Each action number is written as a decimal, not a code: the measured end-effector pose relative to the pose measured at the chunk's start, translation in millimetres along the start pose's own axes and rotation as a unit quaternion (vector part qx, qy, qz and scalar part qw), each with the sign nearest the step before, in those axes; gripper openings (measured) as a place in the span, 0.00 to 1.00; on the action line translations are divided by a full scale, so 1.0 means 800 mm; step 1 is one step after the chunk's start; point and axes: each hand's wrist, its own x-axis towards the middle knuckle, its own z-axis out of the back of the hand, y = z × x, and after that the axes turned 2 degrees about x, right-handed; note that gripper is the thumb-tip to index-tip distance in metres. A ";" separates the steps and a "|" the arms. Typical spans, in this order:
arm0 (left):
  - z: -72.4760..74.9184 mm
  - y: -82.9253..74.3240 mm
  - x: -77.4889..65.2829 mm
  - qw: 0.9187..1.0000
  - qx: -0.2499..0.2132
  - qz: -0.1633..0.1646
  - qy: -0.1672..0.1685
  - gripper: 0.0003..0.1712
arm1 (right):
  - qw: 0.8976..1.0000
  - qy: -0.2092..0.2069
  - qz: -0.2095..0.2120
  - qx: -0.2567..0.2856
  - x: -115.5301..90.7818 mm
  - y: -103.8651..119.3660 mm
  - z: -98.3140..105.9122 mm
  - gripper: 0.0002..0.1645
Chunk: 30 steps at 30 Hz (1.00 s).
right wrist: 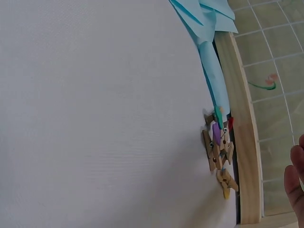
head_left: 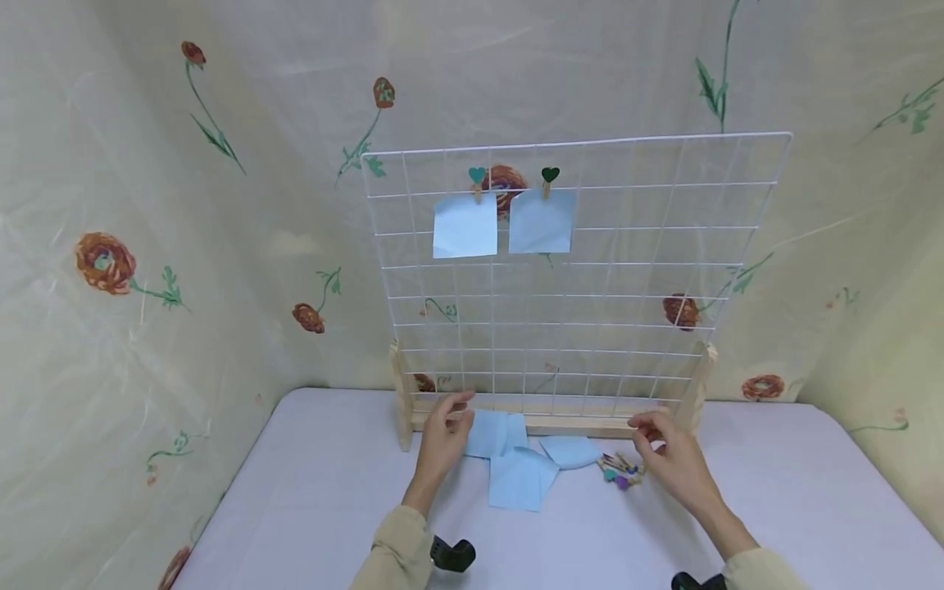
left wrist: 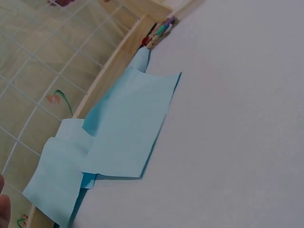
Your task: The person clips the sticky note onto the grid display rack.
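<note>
My left hand (head_left: 442, 441) hovers beside the left edge of several light blue paper sheets (head_left: 514, 479) that overlap on the table, its fingers loosely bent and nothing seen in them. In the left wrist view the same blue sheets (left wrist: 133, 128) lie against the wooden base. To the right, my right hand (head_left: 673, 459) is raised just past a small pile of wooden clothespins (head_left: 621, 472) with coloured hearts. Its fingers are relaxed, and no object shows between them. The right wrist view shows the clothespins (right wrist: 218, 147) and only some fingertips (right wrist: 293, 180).
A white wire grid (head_left: 575, 328) stands upright in a wooden stand (head_left: 696, 389) behind the papers. Two blue sheets, one left (head_left: 465, 227) and one right (head_left: 542, 223), hang near its top from heart clothespins. A white cloth covers the table (head_left: 317, 492); floral curtains enclose it.
</note>
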 end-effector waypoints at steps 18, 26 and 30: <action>-0.022 0.031 -0.065 0.997 -0.006 0.068 -0.028 0.16 | 0.960 -0.134 -0.208 0.129 -0.065 -0.046 -0.038 0.09; -0.012 0.036 -0.066 0.997 0.019 0.060 -0.033 0.15 | 0.933 -0.186 -0.247 0.184 -0.080 -0.029 -0.050 0.09; -0.028 0.036 -0.074 0.999 0.037 0.039 -0.002 0.15 | 0.950 -0.145 -0.245 0.131 -0.087 -0.027 -0.037 0.10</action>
